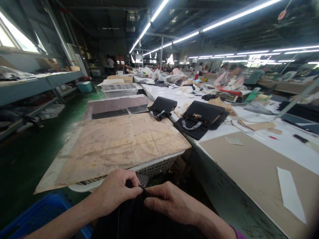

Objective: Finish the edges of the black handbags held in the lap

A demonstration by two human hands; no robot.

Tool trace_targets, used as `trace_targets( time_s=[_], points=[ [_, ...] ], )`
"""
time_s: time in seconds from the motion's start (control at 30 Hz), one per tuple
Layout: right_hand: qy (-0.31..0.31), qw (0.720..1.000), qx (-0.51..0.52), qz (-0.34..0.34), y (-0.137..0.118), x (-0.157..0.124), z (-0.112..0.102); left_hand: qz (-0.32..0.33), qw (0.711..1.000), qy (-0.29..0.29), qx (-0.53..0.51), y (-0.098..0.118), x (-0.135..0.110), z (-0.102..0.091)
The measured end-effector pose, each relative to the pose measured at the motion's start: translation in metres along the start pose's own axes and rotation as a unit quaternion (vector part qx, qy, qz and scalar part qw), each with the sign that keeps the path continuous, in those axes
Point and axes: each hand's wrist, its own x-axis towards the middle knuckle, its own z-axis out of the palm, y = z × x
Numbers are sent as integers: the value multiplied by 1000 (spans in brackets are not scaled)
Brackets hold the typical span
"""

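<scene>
Low in the middle of the view, both my hands meet at the edge of a black piece of material (132,215) that looks soft and hangs down over my lap. Thumb and fingers of my left hand (113,189) pinch this edge. My right hand (171,202) is closed on the same edge just beside it, fingertips almost touching the left ones. A small checked patch (143,180) shows behind the fingers. Whether anything small lies between the fingertips is hidden.
Ahead is a board covered with stained brown paper (119,146), over a white plastic crate (159,166). Two black handbags (203,111) stand right of it on a long white table (251,126). A blue basket (37,215) is low left. A person (230,79) sits farther back.
</scene>
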Motion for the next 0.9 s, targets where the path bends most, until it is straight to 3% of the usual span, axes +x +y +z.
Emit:
trace_targets(
  time_s=[0.17, 0.3, 0.4, 0.6, 0.77, 0.9],
  points=[
    [27, 999, 12, 39, 10, 18, 3, -9, 1000, 9, 17, -1, 0, 0],
    [25, 999, 25, 34, 17, 26, 3, 10, 997, -29, -69, -13, -2, -8],
    [22, 997, 60, 45, 16, 25, 5, -18, 989, -48, -140, -20, -8, -16],
    [8, 994, 81, 79, 13, 23, 5, -48, 987, -102, -117, -28, -15, -32],
    [-7, 991, 136, 9, 6, 25, 6, -30, 975, -140, -168, -31, -13, -36],
    [-27, 981, 190, -20, 5, 26, 10, -40, 983, -114, -137, -32, -12, -33]
  ],
)
